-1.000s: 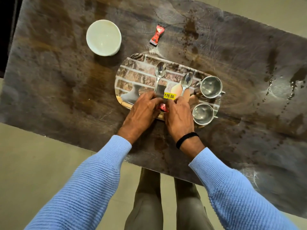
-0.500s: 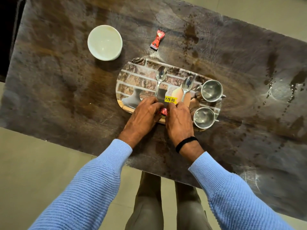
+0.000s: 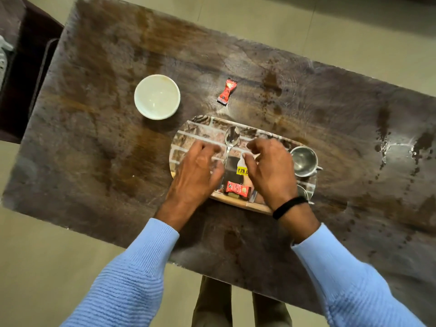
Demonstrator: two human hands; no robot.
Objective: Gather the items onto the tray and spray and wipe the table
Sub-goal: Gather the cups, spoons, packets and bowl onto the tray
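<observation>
Left hand: the left hand (image 3: 198, 171) is over the near left part of the tray, its fingers loosely curled and holding nothing.
Right hand: the right hand (image 3: 271, 171) is over the near right part, also loosely curled and empty, with a black wristband (image 3: 290, 206) at the wrist.
Tray: the oval tray with a brick-wall print (image 3: 205, 128) lies on the dark brown wooden counter (image 3: 94, 138), near its front edge.
On the tray: a steel spoon (image 3: 231, 140), a red sachet (image 3: 237, 188) between the hands at the near rim, a yellow price sticker (image 3: 242, 171), and a steel cup (image 3: 304, 160) at the right end.
Off the tray: a round white bowl (image 3: 157, 96) and a second red sachet (image 3: 227, 90) lie beyond it.
Counter surface: dark wet stains (image 3: 382, 119) to the right.
</observation>
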